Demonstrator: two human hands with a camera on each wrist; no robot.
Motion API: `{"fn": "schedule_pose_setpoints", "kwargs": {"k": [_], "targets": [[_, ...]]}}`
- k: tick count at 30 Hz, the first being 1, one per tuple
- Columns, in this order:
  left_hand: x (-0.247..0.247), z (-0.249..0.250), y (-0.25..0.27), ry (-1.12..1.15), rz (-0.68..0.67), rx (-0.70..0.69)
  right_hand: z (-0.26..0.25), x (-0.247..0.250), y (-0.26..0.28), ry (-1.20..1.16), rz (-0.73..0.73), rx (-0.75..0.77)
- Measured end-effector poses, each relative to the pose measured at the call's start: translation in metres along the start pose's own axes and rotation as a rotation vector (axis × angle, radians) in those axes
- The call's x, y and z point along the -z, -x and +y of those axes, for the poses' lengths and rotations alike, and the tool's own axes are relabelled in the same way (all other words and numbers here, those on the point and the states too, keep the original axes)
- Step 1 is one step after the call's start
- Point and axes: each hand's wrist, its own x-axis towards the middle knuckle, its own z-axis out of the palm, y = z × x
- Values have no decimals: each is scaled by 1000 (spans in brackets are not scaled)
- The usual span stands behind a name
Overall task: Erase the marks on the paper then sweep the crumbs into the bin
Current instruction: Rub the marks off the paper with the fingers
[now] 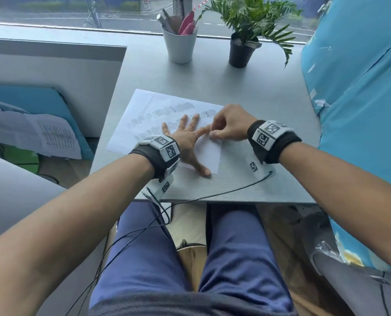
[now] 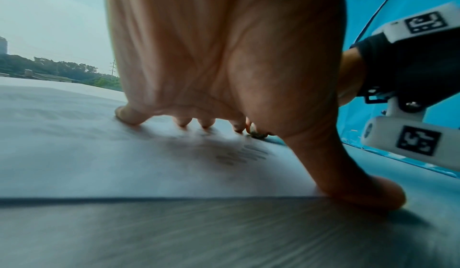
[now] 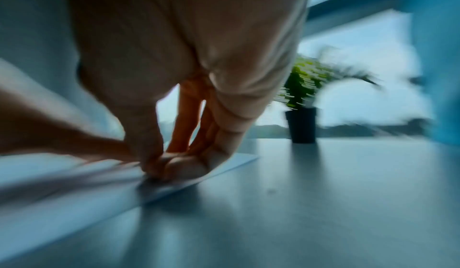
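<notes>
You're mid-erase: your left hand (image 1: 188,142) lies spread flat, pinning the thin white paper (image 1: 144,110) on the matte grey desk (image 1: 269,137); your right hand (image 1: 228,126) has fingertips bunched on something small at the paper's right edge. Rows of grey marks (image 1: 180,107) remain; keep rubbing leftward

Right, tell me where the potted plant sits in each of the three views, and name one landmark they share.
Head: the potted plant stands at the top, right of centre, on the desk by the window.
Left wrist: not in it; the left hand fills the middle.
Right wrist: right of centre, blurred, behind the right hand.
Shared landmark: the white paper on the desk, under the hands in all three.
</notes>
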Motion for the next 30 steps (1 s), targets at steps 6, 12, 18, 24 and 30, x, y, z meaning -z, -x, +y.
{"fn": "schedule_pose_setpoints", "kwargs": {"k": [6, 12, 18, 24, 30], "targets": [[1, 1, 0, -3, -12, 0, -10, -8, 4, -16, -86, 29], [2, 2, 2, -17, -25, 11, -20, -21, 15, -11, -159, 123], [2, 1, 2, -8, -25, 10, -18, -13, 7, 4, -118, 74], [0, 0, -1, -3, -6, 2, -4, -1, -1, -4, 44, -26], [1, 1, -1, -10, -16, -2, -12, -6, 5, -31, -22, -1]]}}
